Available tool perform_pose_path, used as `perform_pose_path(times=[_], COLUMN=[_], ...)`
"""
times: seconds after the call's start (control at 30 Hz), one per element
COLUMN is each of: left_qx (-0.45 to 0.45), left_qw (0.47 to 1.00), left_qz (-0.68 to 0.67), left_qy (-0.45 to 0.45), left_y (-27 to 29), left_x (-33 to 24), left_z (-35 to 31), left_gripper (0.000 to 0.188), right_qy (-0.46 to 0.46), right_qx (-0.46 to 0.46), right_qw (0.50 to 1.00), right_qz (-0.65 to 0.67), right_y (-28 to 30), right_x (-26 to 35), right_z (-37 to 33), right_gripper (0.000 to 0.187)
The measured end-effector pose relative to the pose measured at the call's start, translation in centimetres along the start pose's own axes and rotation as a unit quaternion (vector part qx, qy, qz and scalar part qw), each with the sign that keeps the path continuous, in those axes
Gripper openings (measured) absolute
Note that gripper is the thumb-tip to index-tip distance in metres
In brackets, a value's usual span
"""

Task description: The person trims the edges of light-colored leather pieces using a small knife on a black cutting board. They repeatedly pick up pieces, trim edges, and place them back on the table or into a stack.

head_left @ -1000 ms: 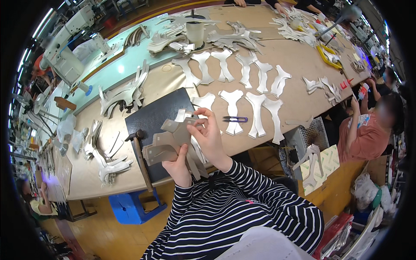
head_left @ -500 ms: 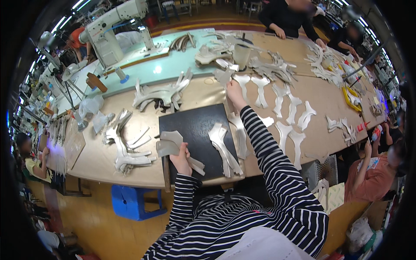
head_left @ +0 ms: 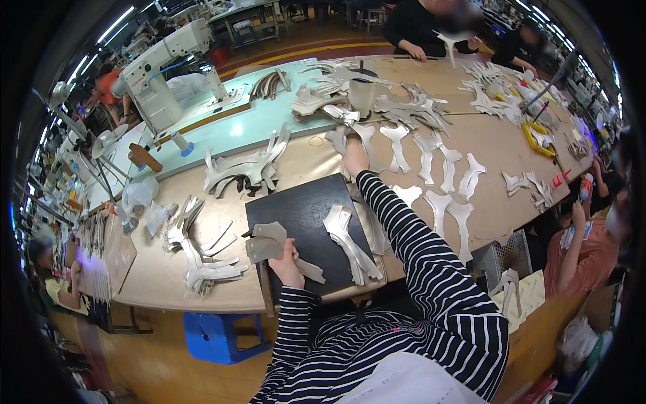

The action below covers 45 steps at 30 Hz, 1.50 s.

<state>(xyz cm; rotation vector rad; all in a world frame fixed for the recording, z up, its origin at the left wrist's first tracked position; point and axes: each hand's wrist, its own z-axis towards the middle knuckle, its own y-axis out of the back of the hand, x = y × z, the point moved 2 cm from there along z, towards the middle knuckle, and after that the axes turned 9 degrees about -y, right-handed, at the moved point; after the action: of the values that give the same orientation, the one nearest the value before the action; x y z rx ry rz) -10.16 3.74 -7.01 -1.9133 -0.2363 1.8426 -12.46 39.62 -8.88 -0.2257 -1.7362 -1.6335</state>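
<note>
My left hand (head_left: 288,264) is closed on a curved pale-grey cut piece (head_left: 269,241), apparently leather or similar sheet, above the left part of a black board (head_left: 303,202). A narrow strip of the same material sticks out below its fingers. Stretched far forward, my right hand (head_left: 355,159) has its fingers curled at a grey cut piece (head_left: 336,140); the fingertips are partly hidden. Just right of it lies a Y-shaped piece (head_left: 367,141), one of several spread in rows. A small stack of pale pieces (head_left: 350,242) rests on the board's right side.
Bundles of cut pieces (head_left: 245,161) lie left of and beyond the board. A white sewing machine (head_left: 151,94) stands at far left, and a beige cup (head_left: 361,97) stands at the back. Across the table, a person (head_left: 420,30) works. Below the edge is a blue stool (head_left: 219,337).
My right hand has come slightly nearer, with the grey piece beside its fingers. My left hand keeps its hold. The person across has raised a pale piece. The whole view has shifted a little.
</note>
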Motion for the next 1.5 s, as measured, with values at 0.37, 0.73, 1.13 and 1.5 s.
perform_pose_path(times=[0.37, 0.73, 1.13, 1.5], left_qx=[-0.021, -0.012, -0.02, 0.067], left_qw=[1.0, 0.999, 0.996, 0.995], left_qz=[0.013, 0.047, 0.088, 0.034], left_qy=[-0.008, -0.007, -0.023, 0.07], left_y=[0.4, 2.0, 2.4, -2.8], left_x=[0.5, 2.1, 2.3, -1.9], left_z=[0.1, 1.1, 1.2, -1.6], left_gripper=[0.013, 0.017, 0.014, 0.016], right_qy=[-0.156, -0.092, -0.25, -0.101], right_qx=[0.4, 0.035, -0.297, -0.021], right_qw=[0.794, 0.882, 0.814, 0.909], right_qz=[0.43, 0.461, 0.432, 0.404], right_y=[9.0, 29.4, 39.1, 29.9], right_x=[-1.0, -17.0, -39.8, -24.4], right_z=[-1.7, -2.7, 16.0, -1.7], right_gripper=[0.017, 0.026, 0.027, 0.035])
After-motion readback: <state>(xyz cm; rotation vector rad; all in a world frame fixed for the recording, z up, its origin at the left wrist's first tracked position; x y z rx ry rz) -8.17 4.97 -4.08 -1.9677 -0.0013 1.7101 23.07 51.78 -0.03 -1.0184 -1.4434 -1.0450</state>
